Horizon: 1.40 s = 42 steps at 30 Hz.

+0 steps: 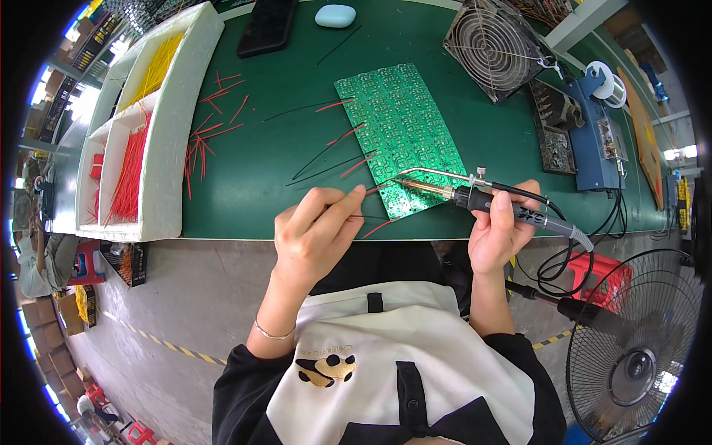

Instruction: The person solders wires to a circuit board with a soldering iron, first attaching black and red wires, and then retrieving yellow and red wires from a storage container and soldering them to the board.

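Observation:
A green panel of circuit boards lies on the green work table, with several red and black wires sticking out from its left edge. My right hand is closed round the handle of a soldering iron, which has a thin metal feed tube along its top. The iron's tip rests at or just over the panel's lower left part. Beside that edge my left hand pinches a red wire, its end close to the tip. Whether the tip touches the wire is too small to tell.
A white foam box on the left holds red and yellow wires. Loose red wires lie beside it. A phone, a pale blue case, a caged fan and a blue soldering unit stand farther off. A floor fan is at lower right.

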{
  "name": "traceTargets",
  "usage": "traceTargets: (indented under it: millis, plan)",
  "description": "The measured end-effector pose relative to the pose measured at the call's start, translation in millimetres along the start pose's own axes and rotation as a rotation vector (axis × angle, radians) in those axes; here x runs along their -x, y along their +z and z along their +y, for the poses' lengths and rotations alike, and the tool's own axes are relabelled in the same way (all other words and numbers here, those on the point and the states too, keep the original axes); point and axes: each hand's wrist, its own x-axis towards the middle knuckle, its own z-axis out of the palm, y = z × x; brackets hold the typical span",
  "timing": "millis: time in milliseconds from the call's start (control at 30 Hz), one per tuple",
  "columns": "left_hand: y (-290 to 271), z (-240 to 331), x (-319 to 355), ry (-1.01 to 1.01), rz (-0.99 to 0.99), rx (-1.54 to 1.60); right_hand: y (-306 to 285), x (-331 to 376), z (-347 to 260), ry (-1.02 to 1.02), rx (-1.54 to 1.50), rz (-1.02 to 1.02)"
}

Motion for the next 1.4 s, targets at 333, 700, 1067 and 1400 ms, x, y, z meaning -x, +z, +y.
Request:
traceTargets:
  millis: [333, 700, 1067, 1400]
  plan:
    - [-0.3, 0.0, -0.5, -0.008, -0.007, -0.003, 0.2, -0.2, 0.6, -0.001, 0.003, -0.008]
    - [0.4, -0.2, -0.4, -0.025, -0.006, -0.023, 3.3, -0.9, 0.3, -0.044, 0.018, -0.011]
    - [-0.2, 0.0, -0.2, -0.035, -0.009, -0.012, 4.0, -0.4, 1.6, -0.015, 0.024, 0.078]
    - [-11.7, 2.8, -8.3, -0.102, 0.009, -0.081, -3.8, -7.3, 4.1, 0.068, -0.158, 0.238]
